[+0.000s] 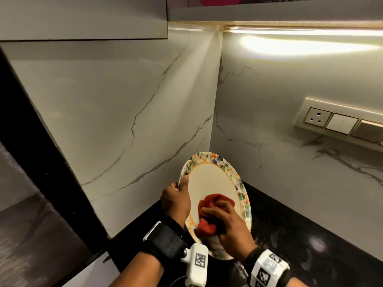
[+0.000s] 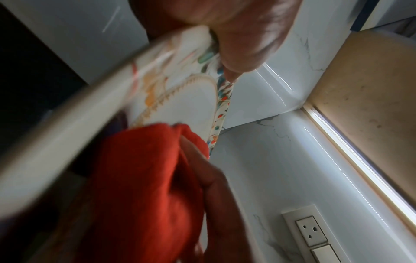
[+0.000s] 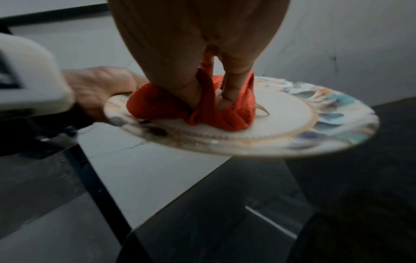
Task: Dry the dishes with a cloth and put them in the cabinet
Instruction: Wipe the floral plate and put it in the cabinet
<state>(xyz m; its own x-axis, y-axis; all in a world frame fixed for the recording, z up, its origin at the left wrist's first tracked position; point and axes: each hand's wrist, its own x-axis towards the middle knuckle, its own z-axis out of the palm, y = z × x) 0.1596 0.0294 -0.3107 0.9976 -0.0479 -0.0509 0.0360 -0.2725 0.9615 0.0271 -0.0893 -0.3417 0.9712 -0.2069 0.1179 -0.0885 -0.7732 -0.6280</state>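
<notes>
A cream plate [image 1: 213, 181] with a coloured leaf-pattern rim is held tilted above the black counter corner. My left hand [image 1: 176, 201] grips its left rim, thumb on the face. My right hand [image 1: 226, 220] grips a bunched red cloth [image 1: 209, 216] and presses it on the lower part of the plate's face. The left wrist view shows the plate [image 2: 186, 99] edge-on with my left hand's thumb [image 2: 238, 44] on the rim and the red cloth [image 2: 139, 186] below. In the right wrist view my right hand's fingers [image 3: 234, 85] dig into the cloth [image 3: 202, 106] on the plate [image 3: 292, 121].
Marble walls meet in a corner behind the plate. A socket and switch panel [image 1: 339, 123] is on the right wall. A wall cabinet [image 1: 83, 17] hangs at upper left, with a lit shelf underside [image 1: 290, 27] to the right. The black counter [image 1: 290, 224] lies below.
</notes>
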